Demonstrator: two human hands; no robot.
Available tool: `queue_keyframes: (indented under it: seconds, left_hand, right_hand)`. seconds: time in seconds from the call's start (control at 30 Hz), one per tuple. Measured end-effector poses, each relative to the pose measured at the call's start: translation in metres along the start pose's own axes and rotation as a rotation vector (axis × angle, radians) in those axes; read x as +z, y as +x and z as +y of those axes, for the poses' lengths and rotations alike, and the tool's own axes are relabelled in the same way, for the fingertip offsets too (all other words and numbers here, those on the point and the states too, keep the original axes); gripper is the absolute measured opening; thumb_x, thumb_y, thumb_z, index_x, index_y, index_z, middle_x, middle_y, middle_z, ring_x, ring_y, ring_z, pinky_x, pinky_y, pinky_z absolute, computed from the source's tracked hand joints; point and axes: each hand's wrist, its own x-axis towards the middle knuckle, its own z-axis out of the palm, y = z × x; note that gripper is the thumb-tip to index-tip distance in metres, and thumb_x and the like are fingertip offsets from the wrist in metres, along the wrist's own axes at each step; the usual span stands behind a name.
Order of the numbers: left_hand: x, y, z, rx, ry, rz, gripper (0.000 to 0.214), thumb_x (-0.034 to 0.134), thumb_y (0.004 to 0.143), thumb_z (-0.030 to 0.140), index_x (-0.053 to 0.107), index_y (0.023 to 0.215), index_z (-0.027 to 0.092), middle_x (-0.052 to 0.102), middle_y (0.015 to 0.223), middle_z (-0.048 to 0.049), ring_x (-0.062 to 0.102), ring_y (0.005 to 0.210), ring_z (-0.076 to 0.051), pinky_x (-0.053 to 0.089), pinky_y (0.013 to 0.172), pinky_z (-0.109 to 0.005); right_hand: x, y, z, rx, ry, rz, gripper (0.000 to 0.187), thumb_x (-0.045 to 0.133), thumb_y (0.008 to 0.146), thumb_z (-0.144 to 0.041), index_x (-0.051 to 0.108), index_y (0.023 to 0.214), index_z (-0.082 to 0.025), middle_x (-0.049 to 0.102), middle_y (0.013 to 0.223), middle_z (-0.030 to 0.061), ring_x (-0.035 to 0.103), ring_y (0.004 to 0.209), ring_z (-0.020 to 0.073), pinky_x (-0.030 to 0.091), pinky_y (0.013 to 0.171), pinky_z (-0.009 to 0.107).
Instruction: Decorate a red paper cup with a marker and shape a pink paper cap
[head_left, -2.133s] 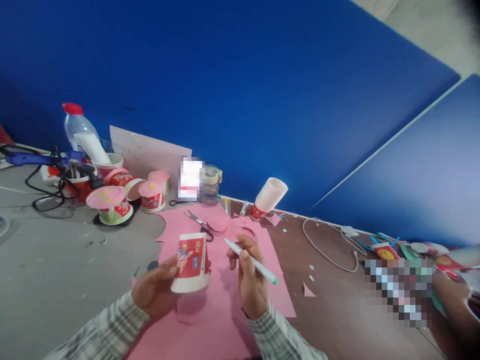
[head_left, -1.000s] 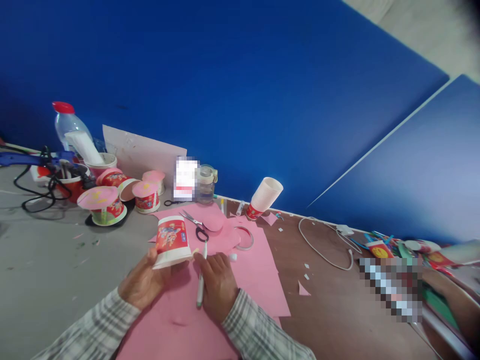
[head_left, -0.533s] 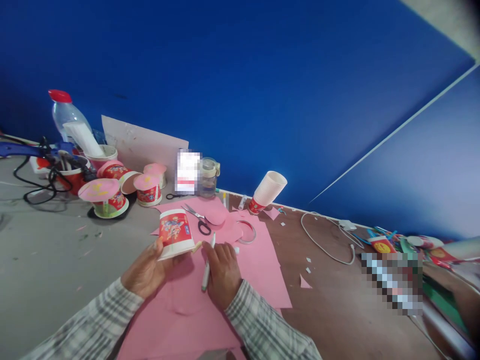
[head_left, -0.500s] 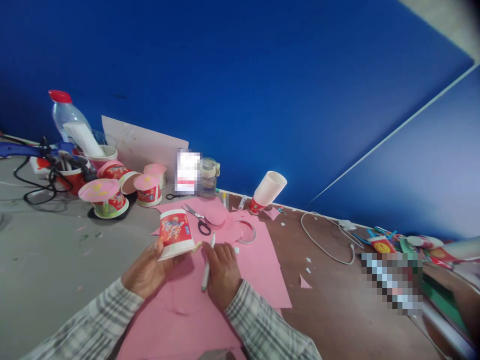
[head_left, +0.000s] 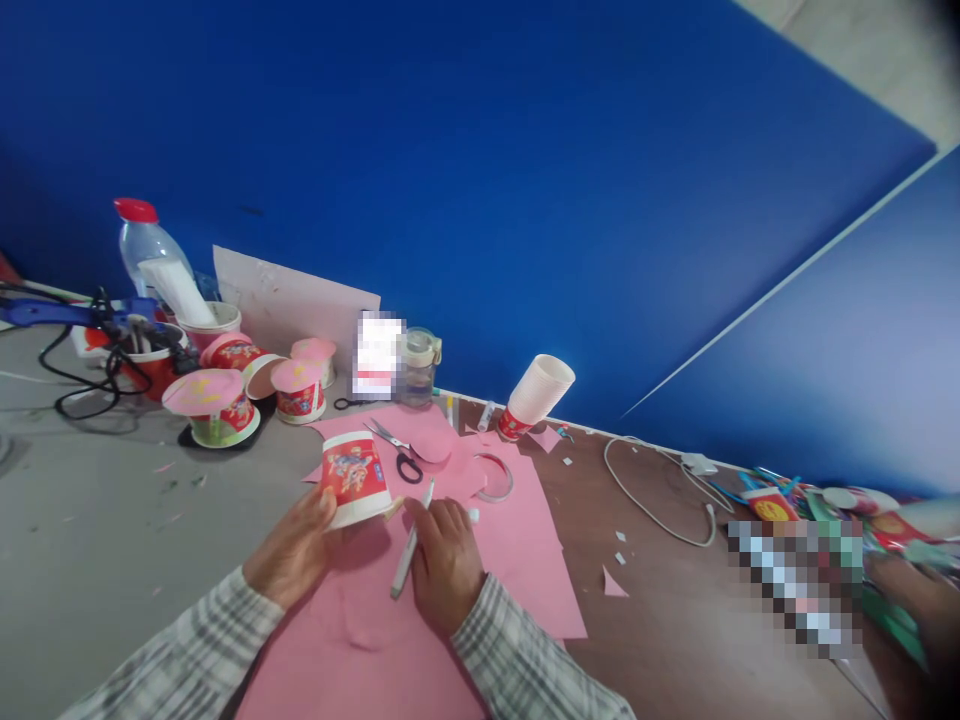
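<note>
My left hand is closed around a red and white paper cup, tilted with its wider rim downward. Between the fingers of my right hand lies a slim pale marker, its narrow end pointing away from me. The right fingertips are close to the cup's lower right edge, beside a small yellowish strip. Beneath both hands spread sheets of pink paper. Scissors with dark handles and a roll of tape lie on the paper just beyond.
Decorated cups with pink tops stand at the left, near a red-capped bottle. Stacked paper cups lean at the back. A white cable curls on the right. Another person's hand is at the far right.
The view has shifted slightly, so the scene sits a little lower. The marker has tilted further, its back end swinging left. My left hand still holds the cup.
</note>
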Motion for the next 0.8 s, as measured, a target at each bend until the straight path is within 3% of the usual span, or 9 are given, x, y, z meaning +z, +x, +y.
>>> queue_keyframes:
  seconds: [0.13, 0.23, 0.33, 0.43, 0.57, 0.8]
  left_hand:
    - [0.004, -0.001, 0.002, 0.091, 0.224, 0.074, 0.041, 0.068, 0.059, 0.031, 0.064, 0.096, 0.015, 0.073, 0.086, -0.0153, 0.060, 0.083, -0.038, 0.048, 0.070, -0.044]
    - [0.003, 0.000, 0.003, 0.184, 0.388, 0.122, 0.043, 0.070, 0.056, 0.033, 0.064, 0.095, 0.016, 0.072, 0.085, -0.0133, 0.059, 0.082, -0.037, 0.048, 0.066, -0.040]
    - [0.001, 0.002, 0.003, 0.231, 0.430, 0.150, 0.041, 0.070, 0.055, 0.034, 0.064, 0.092, 0.017, 0.071, 0.080, -0.0110, 0.060, 0.074, -0.034, 0.048, 0.060, -0.038]
    - [0.002, 0.004, 0.004, 0.243, 0.402, 0.121, 0.040, 0.070, 0.056, 0.029, 0.063, 0.093, 0.017, 0.071, 0.080, -0.0113, 0.060, 0.072, -0.032, 0.048, 0.060, -0.037]
    - [0.006, 0.004, 0.006, 0.254, 0.423, 0.089, 0.041, 0.071, 0.055, 0.025, 0.062, 0.094, 0.015, 0.070, 0.081, -0.0127, 0.059, 0.074, -0.032, 0.048, 0.060, -0.036]
    - [0.002, 0.006, 0.005, 0.246, 0.565, 0.025, 0.045, 0.071, 0.054, 0.016, 0.059, 0.097, 0.017, 0.069, 0.083, -0.0107, 0.058, 0.076, -0.033, 0.049, 0.064, -0.040]
  right_hand:
    - [-0.004, 0.004, -0.008, -0.036, 0.104, 0.027, 0.052, 0.045, 0.074, -0.004, 0.045, 0.121, -0.026, 0.059, 0.099, 0.0104, 0.053, 0.092, 0.0332, 0.044, 0.076, 0.048]
    - [-0.010, 0.010, -0.015, -0.152, 0.144, -0.052, 0.053, 0.047, 0.074, -0.004, 0.045, 0.121, -0.028, 0.058, 0.113, 0.0099, 0.048, 0.106, 0.0336, 0.042, 0.085, 0.051]
    - [-0.011, 0.014, -0.015, -0.215, 0.145, -0.138, 0.047, 0.047, 0.075, -0.005, 0.048, 0.117, -0.025, 0.058, 0.113, 0.0096, 0.044, 0.111, 0.0327, 0.039, 0.089, 0.050]
    - [-0.007, 0.014, -0.010, -0.198, 0.153, -0.190, 0.036, 0.047, 0.077, -0.006, 0.054, 0.108, -0.023, 0.061, 0.101, 0.0091, 0.049, 0.102, 0.0311, 0.041, 0.084, 0.045]
    - [-0.001, 0.009, -0.003, -0.103, 0.077, -0.156, 0.027, 0.048, 0.079, -0.008, 0.059, 0.099, -0.022, 0.060, 0.078, 0.0066, 0.051, 0.081, 0.0293, 0.042, 0.069, 0.039]
    - [0.005, 0.006, 0.002, -0.051, 0.003, -0.087, 0.024, 0.050, 0.078, -0.007, 0.062, 0.095, -0.020, 0.061, 0.075, 0.0051, 0.052, 0.069, 0.0247, 0.041, 0.060, 0.032]
